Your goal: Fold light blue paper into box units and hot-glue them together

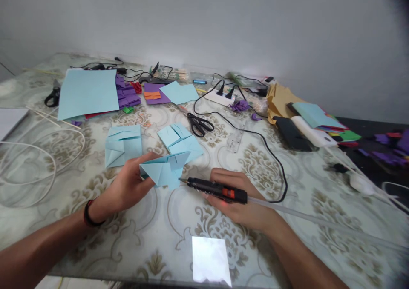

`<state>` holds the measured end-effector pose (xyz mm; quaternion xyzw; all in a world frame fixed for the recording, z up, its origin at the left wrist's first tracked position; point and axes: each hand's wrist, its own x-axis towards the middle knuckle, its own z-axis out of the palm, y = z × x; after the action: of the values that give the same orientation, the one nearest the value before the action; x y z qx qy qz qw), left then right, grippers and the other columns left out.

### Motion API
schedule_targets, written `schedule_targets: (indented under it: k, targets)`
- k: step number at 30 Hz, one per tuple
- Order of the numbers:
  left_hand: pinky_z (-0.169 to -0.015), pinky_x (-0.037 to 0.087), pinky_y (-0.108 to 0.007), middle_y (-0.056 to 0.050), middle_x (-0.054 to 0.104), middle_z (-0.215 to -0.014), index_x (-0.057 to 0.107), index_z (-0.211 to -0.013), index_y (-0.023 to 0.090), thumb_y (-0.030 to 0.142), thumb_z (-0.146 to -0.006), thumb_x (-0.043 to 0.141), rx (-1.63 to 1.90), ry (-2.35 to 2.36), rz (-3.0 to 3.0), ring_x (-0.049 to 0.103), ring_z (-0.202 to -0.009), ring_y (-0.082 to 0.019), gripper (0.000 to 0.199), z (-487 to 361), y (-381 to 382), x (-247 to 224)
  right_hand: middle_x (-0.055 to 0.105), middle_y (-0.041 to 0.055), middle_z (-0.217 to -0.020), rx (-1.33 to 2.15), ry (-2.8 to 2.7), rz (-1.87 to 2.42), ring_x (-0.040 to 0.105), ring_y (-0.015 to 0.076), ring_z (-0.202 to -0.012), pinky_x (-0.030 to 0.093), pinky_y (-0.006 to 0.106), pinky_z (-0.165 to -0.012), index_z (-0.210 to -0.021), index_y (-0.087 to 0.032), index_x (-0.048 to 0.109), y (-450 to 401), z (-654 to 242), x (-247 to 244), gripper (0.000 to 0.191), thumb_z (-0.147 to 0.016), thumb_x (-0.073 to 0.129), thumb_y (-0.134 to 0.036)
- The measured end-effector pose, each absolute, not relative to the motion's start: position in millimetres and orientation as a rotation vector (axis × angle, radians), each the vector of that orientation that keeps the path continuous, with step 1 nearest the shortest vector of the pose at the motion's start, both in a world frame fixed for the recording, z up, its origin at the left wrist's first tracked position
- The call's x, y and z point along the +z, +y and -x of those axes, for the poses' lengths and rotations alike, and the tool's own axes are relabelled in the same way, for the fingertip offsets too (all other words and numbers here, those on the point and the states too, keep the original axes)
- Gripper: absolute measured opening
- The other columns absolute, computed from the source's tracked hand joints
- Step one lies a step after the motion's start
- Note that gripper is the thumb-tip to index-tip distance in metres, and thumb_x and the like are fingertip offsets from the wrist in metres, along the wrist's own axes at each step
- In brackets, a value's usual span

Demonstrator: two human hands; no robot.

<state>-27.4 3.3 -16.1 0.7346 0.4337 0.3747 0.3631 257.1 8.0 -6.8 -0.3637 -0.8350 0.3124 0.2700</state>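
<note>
Gold-patterned tabletop lies below. A slim black glue gun, red-patched, points toward nine o'clock from the right hand gripping it. Light-blue paper, creased into flaps, juts toward two o'clock from the left hand, which pinches it.

From held blue paper, runs open toward 6 o'clock over tablecloth; meets black tool between 3 and 4, second folded paper at 10, scissors at 1.

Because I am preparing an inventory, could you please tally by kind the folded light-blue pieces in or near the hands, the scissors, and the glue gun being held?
Folded light-blue pieces: 3
Pairs of scissors: 2
Held glue gun: 1
Total: 6
</note>
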Motion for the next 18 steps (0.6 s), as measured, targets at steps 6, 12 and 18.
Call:
schedule_targets:
  k: [6,12,18]
  targets:
    - [-0.065,0.051,-0.027,-0.005,0.07,-0.088,0.065,-0.084,0.017,0.019,-0.093,0.056,0.968,1.117,-1.894,0.066,-0.075,-0.017,0.013,29.0,3.2,-17.3,0.048,-0.002,-0.066,0.845,-2.264,0.977,0.048,0.014,-0.059,0.037,0.028,-0.054,-0.073,-0.021,0.06,8.0,-257.3,-6.4,0.021,-0.093,0.065,-0.027]
    - [-0.065,0.05,-0.027,-0.004,0.07,-0.085,0.066,-0.086,0.017,0.018,-0.092,0.056,0.981,1.132,-1.902,0.066,-0.075,-0.018,0.012,28.4,3.1,-16.7,0.049,-0.0014,-0.066,0.85,-2.271,0.978,0.048,0.0141,-0.059,0.036,0.028,-0.054,-0.073,-0.021,0.059,7.7,-257.5,-5.0,0.021,-0.092,0.066,-0.025]
    - [-0.065,0.05,-0.027,-0.005,0.07,-0.086,0.065,-0.085,0.017,0.019,-0.093,0.055,0.958,1.135,-1.892,0.066,-0.075,-0.018,0.013,28.1,3.4,-14.3,0.047,-0.0025,-0.068,0.992,-2.263,0.93,0.044,0.0123,-0.059,0.032,0.027,-0.053,-0.071,-0.02,0.052,8.8,-256.9,-0.6,0.025,-0.092,0.065,-0.022]
